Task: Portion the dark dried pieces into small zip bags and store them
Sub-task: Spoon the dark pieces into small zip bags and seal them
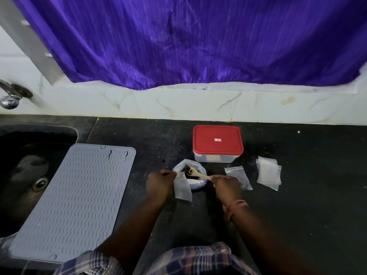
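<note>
On counter: dark pieces point(186, 171) in bowl point(198, 186); L hand point(158, 182) gripping zip bag point(182, 188), R hand point(225, 183) gripping spoon point(198, 175).

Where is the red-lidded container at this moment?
In the head view, the red-lidded container sits on the dark counter near the tiled back wall, right of centre, just behind the open bag with the wooden spoon.

A grey ribbed mat point(73, 201) lies lower left, partly over the dark sink point(23, 169); a purple curtain point(188, 40) hangs across the top.
</note>
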Demonstrator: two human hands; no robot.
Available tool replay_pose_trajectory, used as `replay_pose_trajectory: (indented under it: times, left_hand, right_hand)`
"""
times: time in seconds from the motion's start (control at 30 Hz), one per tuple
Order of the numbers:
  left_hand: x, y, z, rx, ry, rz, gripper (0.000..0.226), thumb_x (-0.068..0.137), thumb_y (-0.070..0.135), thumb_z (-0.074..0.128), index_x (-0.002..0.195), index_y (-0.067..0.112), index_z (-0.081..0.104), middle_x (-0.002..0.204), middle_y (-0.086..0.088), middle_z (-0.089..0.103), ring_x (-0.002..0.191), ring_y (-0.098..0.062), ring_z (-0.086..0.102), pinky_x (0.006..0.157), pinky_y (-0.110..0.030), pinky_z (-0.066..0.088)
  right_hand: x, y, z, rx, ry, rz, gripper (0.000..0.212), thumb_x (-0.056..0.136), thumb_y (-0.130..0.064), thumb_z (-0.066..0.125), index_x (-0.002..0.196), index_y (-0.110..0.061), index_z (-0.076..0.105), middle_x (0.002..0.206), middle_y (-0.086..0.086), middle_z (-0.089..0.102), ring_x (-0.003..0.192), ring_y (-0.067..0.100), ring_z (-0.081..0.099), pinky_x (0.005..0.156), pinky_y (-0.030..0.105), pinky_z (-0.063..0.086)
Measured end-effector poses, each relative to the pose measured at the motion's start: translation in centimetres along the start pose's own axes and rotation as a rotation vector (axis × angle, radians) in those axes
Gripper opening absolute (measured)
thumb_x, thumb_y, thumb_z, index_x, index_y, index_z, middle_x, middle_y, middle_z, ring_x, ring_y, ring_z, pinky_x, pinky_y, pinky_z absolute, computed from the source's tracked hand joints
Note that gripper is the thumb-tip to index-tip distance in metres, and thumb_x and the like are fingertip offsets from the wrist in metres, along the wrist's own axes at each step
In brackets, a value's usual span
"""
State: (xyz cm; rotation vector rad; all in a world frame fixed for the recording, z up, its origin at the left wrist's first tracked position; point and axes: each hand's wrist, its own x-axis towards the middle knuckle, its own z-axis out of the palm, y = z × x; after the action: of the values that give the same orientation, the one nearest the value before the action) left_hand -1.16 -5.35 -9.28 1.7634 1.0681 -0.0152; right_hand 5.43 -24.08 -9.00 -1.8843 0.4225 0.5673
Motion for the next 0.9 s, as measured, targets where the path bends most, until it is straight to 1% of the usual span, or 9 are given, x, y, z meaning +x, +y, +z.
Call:
replay_pose_trajectory:
  times: [0.1, 0.2, 0.3, 0.43, 0.57, 0.7, 0.77, 0.83, 0.9]
  left_hand:
    - [0.2, 0.9, -0.9, 0.077, 0.027, 0.042, 0.011, 0.095, 0.024, 0.068, 0.087, 0.022, 0.074, 0.076, -0.001, 0.074, 0.07, -0.015, 0.073, 0.076, -0.033, 0.062]
    - [0.0, 1.6, -1.4, 0.158, 0.053, 0.115, 0.017, 0.098, 0.023, 0.063, 0.086, 0.02, 0.075, 0.079, -0.003, 0.075, 0.075, -0.016, 0.073, 0.078, -0.032, 0.06]
    - [0.2, 1.6, -1.6, 0.195, 0.07, 0.138, 0.018, 0.097, 0.032, 0.065, 0.094, 0.019, 0.077, 0.082, 0.0, 0.075, 0.078, -0.016, 0.073, 0.084, -0.037, 0.061]
    - [-0.3, 1.6, -1.8, 0.115, 0.095, 0.145, 0.018, 0.095, 0.036, 0.069, 0.089, 0.021, 0.077, 0.072, 0.003, 0.074, 0.066, -0.009, 0.072, 0.072, -0.029, 0.058]
    - [-0.6, 1.4, -1.5, -0.044, 0.079, 0.142, 0.017, 0.093, 0.031, 0.073, 0.088, 0.017, 0.081, 0.066, 0.0, 0.075, 0.061, -0.012, 0.074, 0.075, -0.033, 0.062]
    - [-0.9, 1.2, -1.1, -0.112, 0.029, 0.148, 0.014, 0.094, 0.026, 0.072, 0.09, 0.016, 0.082, 0.066, -0.001, 0.075, 0.06, -0.013, 0.075, 0.072, -0.033, 0.064]
    - [-0.8, 1.0, -1.1, -0.126, 0.027, 0.15, 0.014, 0.094, 0.025, 0.072, 0.088, 0.017, 0.081, 0.066, -0.002, 0.076, 0.06, -0.014, 0.075, 0.071, -0.033, 0.064]
    - [-0.6, 0.6, -1.2, -0.147, 0.029, 0.14, 0.014, 0.093, 0.024, 0.073, 0.082, 0.02, 0.081, 0.066, -0.002, 0.076, 0.063, -0.017, 0.075, 0.075, -0.04, 0.064]
    - [-0.4, 0.1, -1.4, -0.157, 0.023, 0.118, 0.013, 0.092, 0.024, 0.074, 0.082, 0.019, 0.081, 0.067, -0.003, 0.076, 0.064, -0.019, 0.076, 0.076, -0.045, 0.064]
  right_hand:
    - [-0.5, -0.9, -0.3, 0.042, -0.022, -0.102, 0.028, 0.086, -0.007, 0.06, 0.068, -0.02, 0.078, 0.058, -0.006, 0.066, 0.064, 0.016, 0.059, 0.064, 0.028, 0.048]
    - [-1.0, -1.8, -0.4, 0.025, -0.043, -0.228, 0.023, 0.086, -0.006, 0.062, 0.077, -0.018, 0.08, 0.07, -0.005, 0.072, 0.074, 0.016, 0.064, 0.068, 0.019, 0.049]
    - [-2.0, -2.8, -0.2, 0.012, -0.049, -0.32, 0.021, 0.086, -0.007, 0.066, 0.076, -0.019, 0.079, 0.073, -0.003, 0.074, 0.077, 0.017, 0.068, 0.08, 0.028, 0.051]
    - [-2.6, -3.0, 0.3, -0.112, -0.034, -0.389, 0.018, 0.088, -0.016, 0.065, 0.076, -0.015, 0.078, 0.076, 0.001, 0.074, 0.081, 0.02, 0.069, 0.081, 0.035, 0.052]
    - [-2.7, -2.7, 0.4, -0.27, -0.013, -0.485, 0.02, 0.089, -0.022, 0.062, 0.08, -0.029, 0.078, 0.077, -0.013, 0.072, 0.078, 0.002, 0.065, 0.077, 0.028, 0.051]
    - [-3.0, -2.6, 0.9, -0.503, 0.028, -0.791, 0.016, 0.088, -0.021, 0.059, 0.081, -0.021, 0.073, 0.076, -0.008, 0.067, 0.071, 0.008, 0.06, 0.07, 0.03, 0.051]
    - [-3.4, -2.7, 1.2, -0.658, 0.023, -0.954, 0.014, 0.088, -0.017, 0.057, 0.082, -0.019, 0.07, 0.077, -0.006, 0.057, 0.07, 0.009, 0.052, 0.067, 0.026, 0.042]
    - [-3.7, -2.7, 1.2, -0.817, 0.065, -1.101, 0.012, 0.085, -0.015, 0.062, 0.092, -0.019, 0.071, 0.082, -0.003, 0.057, 0.072, 0.013, 0.054, 0.068, 0.022, 0.034]
    - [-3.8, -2.5, 1.1, -0.932, 0.121, -1.198, 0.028, 0.074, -0.014, 0.071, 0.101, -0.02, 0.073, 0.087, -0.002, 0.063, 0.075, 0.016, 0.061, 0.066, 0.024, 0.037]
